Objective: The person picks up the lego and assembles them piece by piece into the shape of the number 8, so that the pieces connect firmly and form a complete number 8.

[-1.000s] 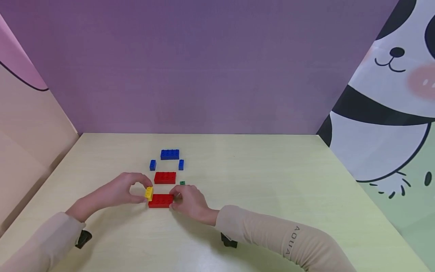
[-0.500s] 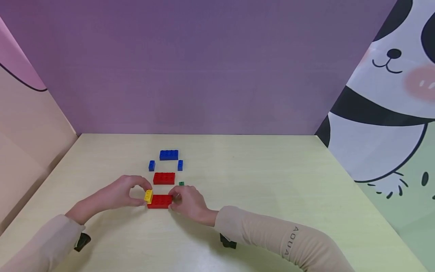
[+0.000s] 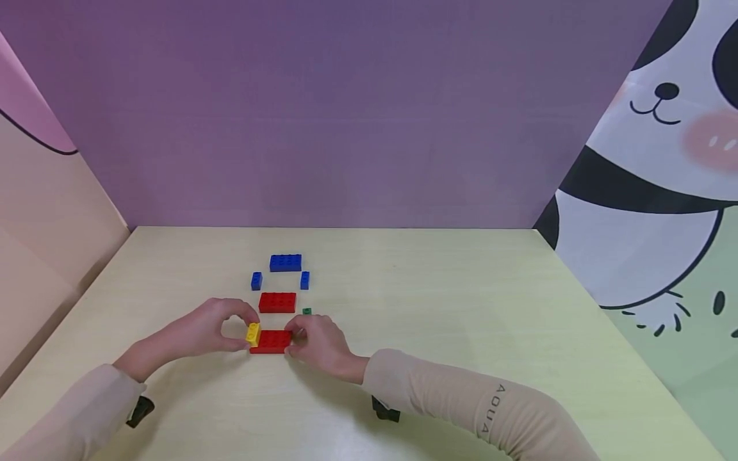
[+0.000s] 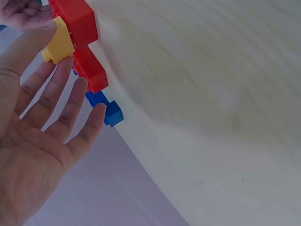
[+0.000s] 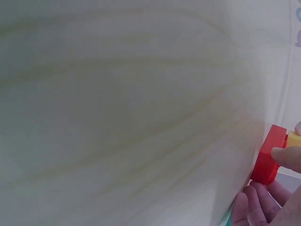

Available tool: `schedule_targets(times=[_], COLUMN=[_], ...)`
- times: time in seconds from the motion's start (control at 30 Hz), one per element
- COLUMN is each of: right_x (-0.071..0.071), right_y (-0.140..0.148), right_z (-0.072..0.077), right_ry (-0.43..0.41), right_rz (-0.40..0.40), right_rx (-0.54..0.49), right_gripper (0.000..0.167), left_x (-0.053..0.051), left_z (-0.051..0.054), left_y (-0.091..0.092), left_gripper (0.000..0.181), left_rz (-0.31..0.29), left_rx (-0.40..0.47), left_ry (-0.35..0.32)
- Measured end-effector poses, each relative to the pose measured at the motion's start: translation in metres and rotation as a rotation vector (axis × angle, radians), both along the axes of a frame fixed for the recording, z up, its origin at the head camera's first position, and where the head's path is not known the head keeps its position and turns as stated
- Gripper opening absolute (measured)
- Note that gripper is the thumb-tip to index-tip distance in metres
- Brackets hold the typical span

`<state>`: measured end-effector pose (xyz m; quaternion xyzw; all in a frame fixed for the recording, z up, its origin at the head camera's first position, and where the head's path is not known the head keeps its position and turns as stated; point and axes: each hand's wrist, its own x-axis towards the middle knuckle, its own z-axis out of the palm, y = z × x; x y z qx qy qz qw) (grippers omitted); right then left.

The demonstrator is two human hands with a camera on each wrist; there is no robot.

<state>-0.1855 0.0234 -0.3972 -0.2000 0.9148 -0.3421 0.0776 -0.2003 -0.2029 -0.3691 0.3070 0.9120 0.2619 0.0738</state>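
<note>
In the head view a red brick [image 3: 272,342] lies nearest the person, and a small yellow brick [image 3: 253,334] sits at its left end. The left hand [image 3: 198,331] pinches the yellow brick between thumb and index finger; in the left wrist view that yellow brick [image 4: 60,41] is against the red brick [image 4: 81,21], the other fingers spread. From the right, the right hand [image 3: 323,346] grips the red brick's right end. The right wrist view shows the thumb of the right hand [image 5: 287,188] on the side of the red brick [image 5: 267,157].
Beyond the hands on the table [image 3: 438,307] lie a second red brick [image 3: 277,302], a small green brick [image 3: 307,311], two small blue bricks [image 3: 256,281], [image 3: 305,280] and a larger blue brick [image 3: 285,262]. A purple wall panel [image 3: 334,115] stands behind.
The yellow brick and left fingers have come slightly nearer the person and down onto the red brick's left end. The right hand keeps its grip; the whole view has shifted a little.
</note>
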Motion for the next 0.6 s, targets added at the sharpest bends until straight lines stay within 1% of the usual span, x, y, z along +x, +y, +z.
schedule_targets(times=[0.33,0.6], right_x=[0.0003,0.0006], right_y=[0.0002,0.0003], right_z=[-0.0009,0.0000], right_ry=[-0.008,-0.026], right_rz=[-0.008,-0.017], right_rx=[-0.002,-0.017], right_gripper=[0.029,0.029], left_x=[-0.0004,-0.0027], left_z=[-0.0032,-0.0044], left_y=[0.0011,-0.0002], left_gripper=[0.036,0.037], left_rz=[0.010,0.009], left_rx=[0.018,0.037], left_ry=[-0.007,-0.040])
